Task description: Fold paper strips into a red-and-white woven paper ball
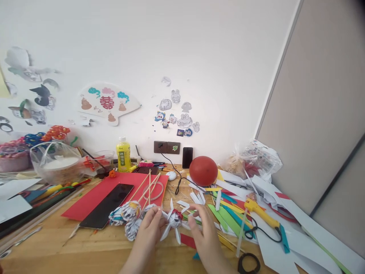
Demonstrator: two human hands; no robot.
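In the middle of the worktable, my left hand [151, 228] pinches a folded paper flower [174, 219] by its left side. The flower has pointed white petals and a red patch near its centre. My right hand [203, 232] is just to the right of it, thumb and fingers apart, with nothing visible between them. A loose folded white paper piece [184, 206] shows beside the right fingertips. Left of my left hand lie several round crumpled-paper flowers [128, 217] with wooden sticks [140, 186]. The left fingertips partly cover the held petal.
A black phone [107, 207] rests on red card [85, 199] at left. Behind are a yellow bottle [123, 155] and a red balloon [203, 171]. Coloured paper strips [225, 219], a yellow glue gun [262, 213] and black-handled scissors [249, 263] lie at right.
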